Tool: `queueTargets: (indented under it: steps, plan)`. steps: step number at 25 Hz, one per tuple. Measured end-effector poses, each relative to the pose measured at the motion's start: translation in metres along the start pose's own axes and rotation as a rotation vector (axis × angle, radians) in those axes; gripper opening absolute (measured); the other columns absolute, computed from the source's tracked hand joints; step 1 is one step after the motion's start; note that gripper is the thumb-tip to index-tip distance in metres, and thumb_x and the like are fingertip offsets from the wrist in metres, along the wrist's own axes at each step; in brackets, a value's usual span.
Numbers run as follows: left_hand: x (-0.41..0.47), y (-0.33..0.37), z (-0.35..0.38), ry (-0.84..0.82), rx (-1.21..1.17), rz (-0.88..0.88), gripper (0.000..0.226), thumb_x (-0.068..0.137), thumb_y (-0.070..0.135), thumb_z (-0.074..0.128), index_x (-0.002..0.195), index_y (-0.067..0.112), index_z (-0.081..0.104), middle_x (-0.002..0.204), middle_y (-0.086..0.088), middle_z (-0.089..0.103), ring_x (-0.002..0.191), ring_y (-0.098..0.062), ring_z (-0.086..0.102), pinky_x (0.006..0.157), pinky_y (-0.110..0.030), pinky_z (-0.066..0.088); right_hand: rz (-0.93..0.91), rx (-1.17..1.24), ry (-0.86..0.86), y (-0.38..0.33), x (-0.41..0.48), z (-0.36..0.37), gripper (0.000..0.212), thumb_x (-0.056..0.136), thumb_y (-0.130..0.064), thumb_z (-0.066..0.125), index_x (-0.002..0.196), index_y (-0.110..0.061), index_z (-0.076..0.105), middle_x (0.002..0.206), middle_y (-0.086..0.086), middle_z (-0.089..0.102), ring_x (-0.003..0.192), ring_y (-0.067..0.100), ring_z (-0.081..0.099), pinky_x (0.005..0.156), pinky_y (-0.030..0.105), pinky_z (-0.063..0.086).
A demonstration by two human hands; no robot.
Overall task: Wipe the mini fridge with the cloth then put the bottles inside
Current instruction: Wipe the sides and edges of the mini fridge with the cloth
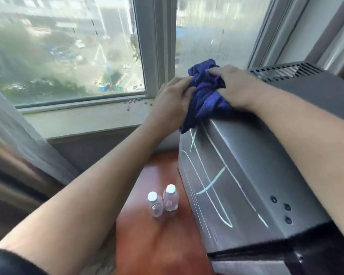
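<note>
A grey mini fridge (246, 175) stands at the right on a reddish wooden surface. White scribble lines mark its left side. A crumpled dark blue cloth (205, 94) lies over the fridge's top left edge and hangs a little down the side. My right hand (234, 86) presses flat on the cloth from above. My left hand (173, 96) grips the cloth's left part beside the fridge. Two small clear bottles with white caps, one (155, 204) left and one (170, 197) right, stand upright on the wood, left of the fridge.
A large window (68, 46) and its pale sill (77, 118) run behind. Several small coloured bits (139, 102) lie on the sill. A sheer curtain (18, 132) hangs at the left. The wooden surface (159, 245) extends toward me. A vent grille (282, 70) sits on the fridge's back.
</note>
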State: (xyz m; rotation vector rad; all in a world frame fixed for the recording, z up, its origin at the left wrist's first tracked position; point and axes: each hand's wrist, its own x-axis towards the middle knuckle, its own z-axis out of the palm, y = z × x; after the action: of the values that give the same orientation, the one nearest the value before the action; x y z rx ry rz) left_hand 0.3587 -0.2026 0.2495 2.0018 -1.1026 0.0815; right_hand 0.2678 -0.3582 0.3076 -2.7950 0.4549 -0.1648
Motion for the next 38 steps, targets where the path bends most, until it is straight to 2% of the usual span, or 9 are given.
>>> queueTargets:
  steps: [5, 10, 12, 15, 19, 22, 26, 33, 38]
  plan:
    - [-0.089, 0.028, 0.011, 0.042, -0.225, 0.066, 0.041, 0.099, 0.021, 0.059, 0.14, 0.015, 0.06, 0.142, 0.0, 0.06, 0.13, -0.018, 0.054, 0.114, -0.033, 0.036, 0.135, 0.035, 0.058, -0.022, -0.106, -0.012, 0.053, 0.087, -0.017, 0.071, 0.136, -0.032, 0.062, 0.118, -0.011, 0.059, 0.11, 0.006, 0.052, 0.092, 0.012, 0.033]
    - [-0.198, 0.075, 0.031, -0.025, -0.596, 0.122, 0.054, 0.091, 0.004, 0.061, 0.143, 0.013, 0.051, 0.14, -0.001, 0.051, 0.13, -0.017, 0.053, 0.106, -0.044, 0.048, 0.24, 0.046, 0.161, -0.048, -0.236, -0.006, 0.048, 0.079, -0.028, 0.072, 0.12, -0.051, 0.065, 0.103, -0.032, 0.063, 0.087, -0.019, 0.053, 0.076, -0.01, 0.026]
    - [-0.236, 0.085, 0.034, -0.101, -0.668, 0.155, 0.059, 0.087, -0.001, 0.058, 0.143, 0.015, 0.047, 0.137, 0.003, 0.047, 0.127, -0.02, 0.054, 0.103, -0.047, 0.051, 0.28, 0.059, 0.241, -0.063, -0.281, 0.004, 0.042, 0.079, -0.032, 0.071, 0.116, -0.051, 0.068, 0.11, -0.033, 0.063, 0.098, -0.019, 0.052, 0.08, -0.012, 0.025]
    - [-0.261, 0.091, 0.033, -0.188, -0.74, 0.095, 0.061, 0.085, -0.003, 0.059, 0.143, 0.014, 0.047, 0.136, 0.002, 0.048, 0.126, -0.019, 0.053, 0.104, -0.044, 0.051, 0.26, -0.019, 0.39, -0.079, -0.311, 0.032, 0.05, 0.081, -0.012, 0.071, 0.124, -0.039, 0.07, 0.13, -0.011, 0.066, 0.119, 0.004, 0.058, 0.101, -0.003, 0.027]
    - [-0.285, 0.093, 0.017, -0.414, -0.644, 0.027, 0.061, 0.082, 0.001, 0.063, 0.139, 0.018, 0.05, 0.143, 0.002, 0.046, 0.141, -0.015, 0.038, 0.116, -0.027, 0.035, 0.318, -0.187, 0.488, -0.117, -0.324, 0.069, 0.054, 0.085, 0.003, 0.059, 0.133, -0.021, 0.068, 0.153, 0.009, 0.048, 0.142, 0.03, 0.044, 0.118, 0.038, 0.036]
    - [-0.287, 0.083, 0.018, -0.593, -0.701, -0.127, 0.043, 0.087, 0.005, 0.065, 0.125, 0.022, 0.053, 0.135, -0.005, 0.051, 0.129, -0.027, 0.052, 0.11, -0.042, 0.045, 0.225, -0.457, 0.357, -0.121, -0.324, 0.089, 0.054, 0.088, 0.003, 0.044, 0.134, -0.015, 0.066, 0.159, 0.012, 0.041, 0.151, 0.034, 0.03, 0.122, 0.049, 0.029]
    - [-0.276, 0.063, 0.023, -0.596, -1.021, -0.264, 0.052, 0.09, -0.011, 0.05, 0.121, 0.03, 0.058, 0.124, -0.025, 0.065, 0.096, -0.033, 0.069, 0.083, -0.045, 0.057, 0.18, -0.717, 0.369, -0.11, -0.299, 0.099, 0.052, 0.089, 0.003, 0.038, 0.128, -0.012, 0.07, 0.156, 0.017, 0.046, 0.147, 0.039, 0.037, 0.119, 0.051, 0.033]
    - [-0.158, -0.015, 0.033, -0.441, -0.893, -0.251, 0.026, 0.082, 0.008, 0.059, 0.107, 0.014, 0.057, 0.114, -0.025, 0.061, 0.089, -0.045, 0.063, 0.086, -0.062, 0.054, 0.212, -0.749, 0.26, -0.111, -0.155, 0.092, 0.05, 0.093, 0.002, 0.048, 0.135, -0.019, 0.065, 0.163, 0.012, 0.036, 0.153, 0.034, 0.027, 0.124, 0.045, 0.026]
    - [-0.054, -0.082, 0.037, -0.304, -0.948, -0.326, 0.042, 0.081, 0.004, 0.057, 0.11, 0.036, 0.059, 0.094, 0.011, 0.073, 0.075, -0.02, 0.067, 0.085, -0.055, 0.058, 0.167, -0.678, 0.197, -0.105, -0.029, 0.085, 0.052, 0.096, 0.0, 0.047, 0.139, -0.025, 0.062, 0.164, 0.006, 0.033, 0.154, 0.03, 0.023, 0.123, 0.04, 0.022]
